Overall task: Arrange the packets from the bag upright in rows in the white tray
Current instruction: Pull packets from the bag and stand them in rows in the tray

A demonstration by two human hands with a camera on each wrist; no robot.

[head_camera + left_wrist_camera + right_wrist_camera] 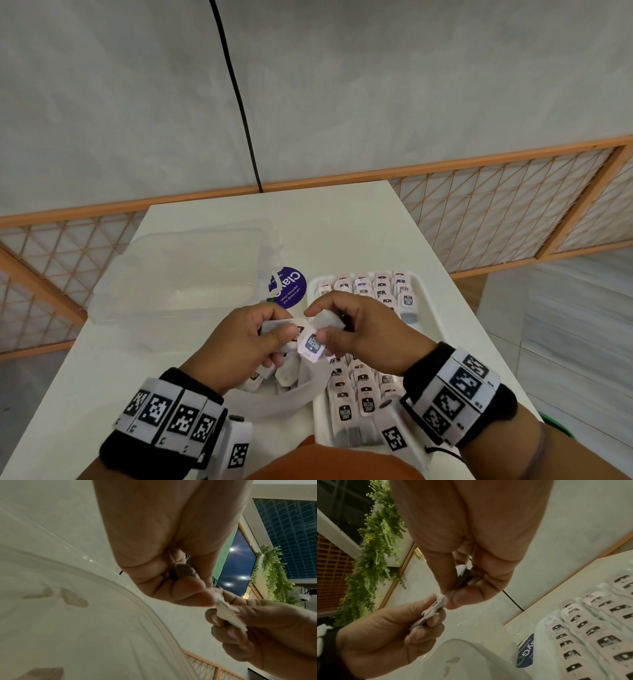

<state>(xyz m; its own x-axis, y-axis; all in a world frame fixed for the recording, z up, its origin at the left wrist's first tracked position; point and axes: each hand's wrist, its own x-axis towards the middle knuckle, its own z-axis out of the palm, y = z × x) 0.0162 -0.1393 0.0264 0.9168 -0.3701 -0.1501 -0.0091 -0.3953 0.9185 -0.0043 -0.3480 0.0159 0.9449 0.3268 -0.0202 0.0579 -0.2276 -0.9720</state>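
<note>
Both hands meet above the translucent bag (pixel 301 390), which lies just left of the white tray (pixel 432 318). My left hand (pixel 286 325) grips a small bunch of white packets (pixel 429 612). My right hand (pixel 317 325) pinches one packet (pixel 311 344) by its pink label with the dark logo; the left thumb touches the same packet. Seen from the left wrist, the right hand's fingers (pixel 214 618) curl round a white packet (pixel 229 616). Upright packets stand in rows at the tray's far end (pixel 373 287) and near end (pixel 359 394). More packets lie in the bag under my hands.
A clear plastic box (pixel 178 274) sits on the white table (pixel 342 222) at the left. A purple round sticker (pixel 287 286) lies between the box and the tray. A black cable (pixel 239 102) hangs down the wall behind the table. A wooden lattice railing (pixel 496 205) flanks the table.
</note>
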